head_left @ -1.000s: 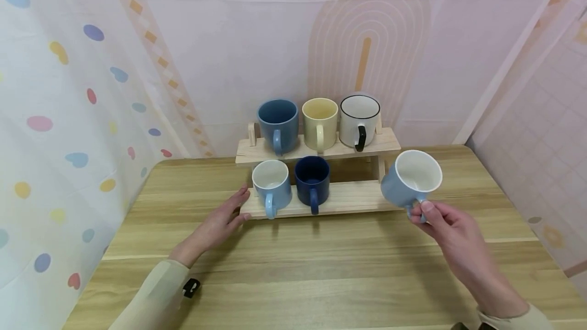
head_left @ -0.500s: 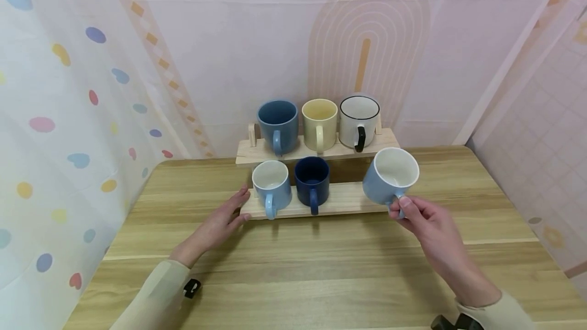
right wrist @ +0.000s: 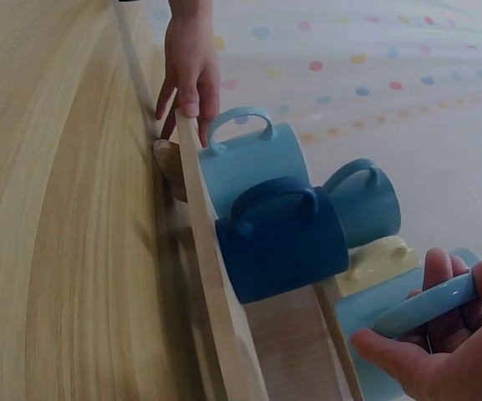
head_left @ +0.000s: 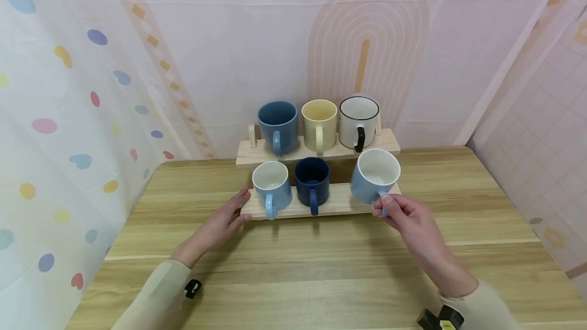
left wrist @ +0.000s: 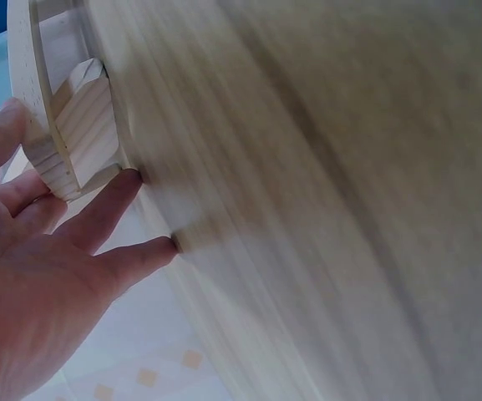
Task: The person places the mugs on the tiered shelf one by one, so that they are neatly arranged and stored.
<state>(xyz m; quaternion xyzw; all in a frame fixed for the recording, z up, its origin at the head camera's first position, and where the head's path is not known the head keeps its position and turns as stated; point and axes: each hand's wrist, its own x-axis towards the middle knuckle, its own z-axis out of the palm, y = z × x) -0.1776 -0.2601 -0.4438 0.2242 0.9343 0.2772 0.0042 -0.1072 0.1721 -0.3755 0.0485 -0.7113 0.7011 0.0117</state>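
Observation:
My right hand (head_left: 410, 218) pinches the handle of a light blue mug (head_left: 364, 183) with a white inside. This mug is slightly tilted over the right part of the lower shelf; whether its base touches the board is unclear. On that shelf stand another light blue mug (head_left: 277, 195) and a navy mug (head_left: 312, 180), handles facing front. My left hand (head_left: 217, 225) rests against the left end of the wooden rack (head_left: 341, 208), thumb at its front corner. In the left wrist view, the fingers are extended, with two fingertips (left wrist: 164, 249) reaching the tabletop.
The upper shelf bears a blue mug (head_left: 283, 134), a pale yellow mug (head_left: 320, 124) and a white mug (head_left: 350, 129) with a black rim and handle. The rack stands on a wood-grain table (head_left: 293, 279). Patterned curtains (head_left: 229, 65) hang behind and beside the table.
My right hand has carried the light blue mug leftward, from beyond the rack's right end to over the lower shelf. The left hand stays at the rack's left end.

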